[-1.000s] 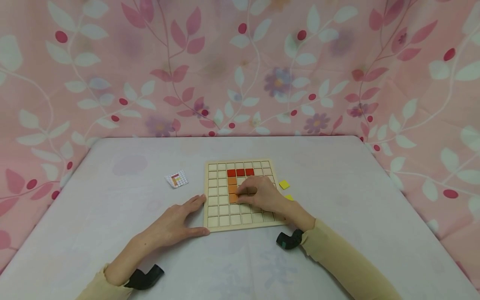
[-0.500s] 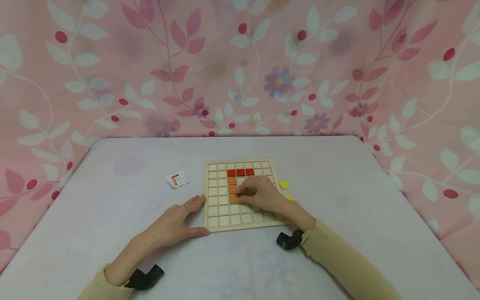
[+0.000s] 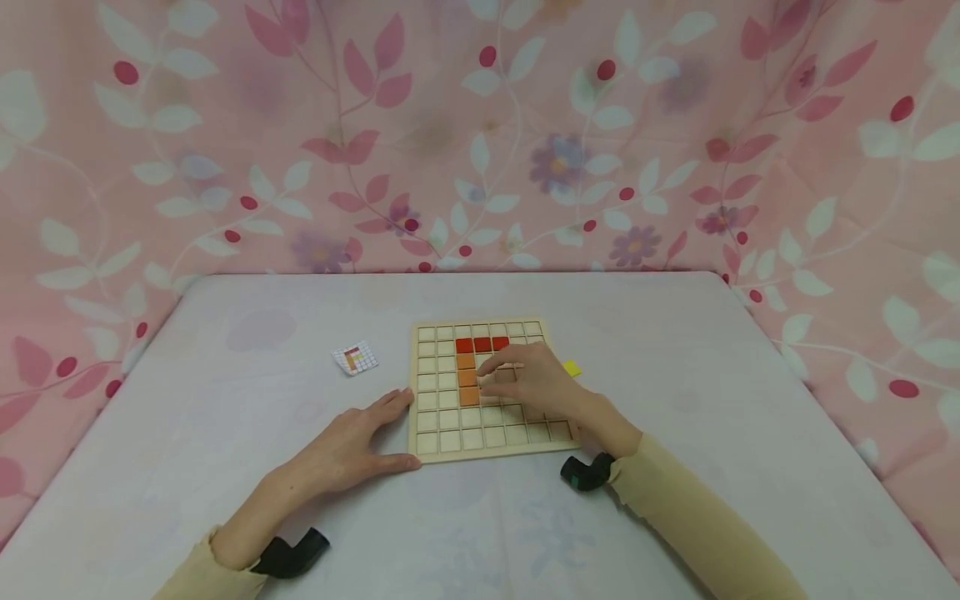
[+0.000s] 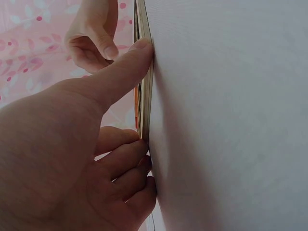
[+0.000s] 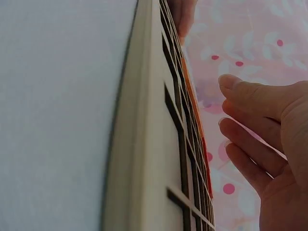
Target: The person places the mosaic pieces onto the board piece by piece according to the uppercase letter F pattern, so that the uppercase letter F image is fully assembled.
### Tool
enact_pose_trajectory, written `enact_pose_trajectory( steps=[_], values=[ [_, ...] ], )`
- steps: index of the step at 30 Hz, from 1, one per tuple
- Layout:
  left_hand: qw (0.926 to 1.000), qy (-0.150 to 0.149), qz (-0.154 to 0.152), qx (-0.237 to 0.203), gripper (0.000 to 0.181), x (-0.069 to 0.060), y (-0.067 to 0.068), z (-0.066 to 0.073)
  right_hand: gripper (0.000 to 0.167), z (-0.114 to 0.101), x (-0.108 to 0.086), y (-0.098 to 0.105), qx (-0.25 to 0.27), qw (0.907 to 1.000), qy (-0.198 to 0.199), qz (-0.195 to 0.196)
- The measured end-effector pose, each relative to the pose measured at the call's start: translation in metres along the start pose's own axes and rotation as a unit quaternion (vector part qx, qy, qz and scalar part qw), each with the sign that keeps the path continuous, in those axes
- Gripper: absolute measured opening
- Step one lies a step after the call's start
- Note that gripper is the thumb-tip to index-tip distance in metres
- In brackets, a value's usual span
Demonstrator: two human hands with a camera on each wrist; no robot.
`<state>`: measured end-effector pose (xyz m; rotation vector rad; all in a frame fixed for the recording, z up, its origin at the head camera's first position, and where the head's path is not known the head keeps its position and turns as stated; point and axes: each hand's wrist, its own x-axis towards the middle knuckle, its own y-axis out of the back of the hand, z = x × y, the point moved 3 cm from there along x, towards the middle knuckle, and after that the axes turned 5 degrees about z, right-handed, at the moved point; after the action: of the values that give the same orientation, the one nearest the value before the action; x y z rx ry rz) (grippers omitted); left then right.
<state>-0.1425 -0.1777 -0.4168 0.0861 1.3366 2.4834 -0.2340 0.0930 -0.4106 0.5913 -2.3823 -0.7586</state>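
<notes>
Your right hand (image 3: 536, 379) hovers over the board (image 3: 449, 400), thumb and fingers parted with a gap between; right wrist view puts the fingertips off the surface. Orange tiles (image 3: 467, 378) sit just off those fingertips at 9 o'clock, red tiles (image 3: 482, 344) at 12, all in board cells. Your left hand (image 3: 341, 450) is spread wide at the board's 8 o'clock: thumb at the near-left corner, fingers on the left edge.

Counts in view: 1 board; 3 orange, one column; 3 red, one row; 1 yellow tile (image 3: 572, 367) between 2 and 3 o'clock, partly hidden; 1 grid-printed card (image 3: 355, 358) between 9 and 10, clear of the board.
</notes>
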Motion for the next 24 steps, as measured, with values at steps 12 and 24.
enact_pose_trajectory(
  steps=[12, 24],
  values=[
    [1.0000, -0.003, -0.003, 0.002, 0.099, 0.002, 0.000, 0.000, 0.020, 0.020, -0.030, 0.050, -0.002, 0.9905, -0.137, 0.005],
    [0.9998, -0.017, 0.005, 0.010, 0.098, 0.000, 0.003, 0.003, 0.019, 0.041, -0.069, 0.094, -0.050, 0.9889, -0.138, 0.024]
  ],
)
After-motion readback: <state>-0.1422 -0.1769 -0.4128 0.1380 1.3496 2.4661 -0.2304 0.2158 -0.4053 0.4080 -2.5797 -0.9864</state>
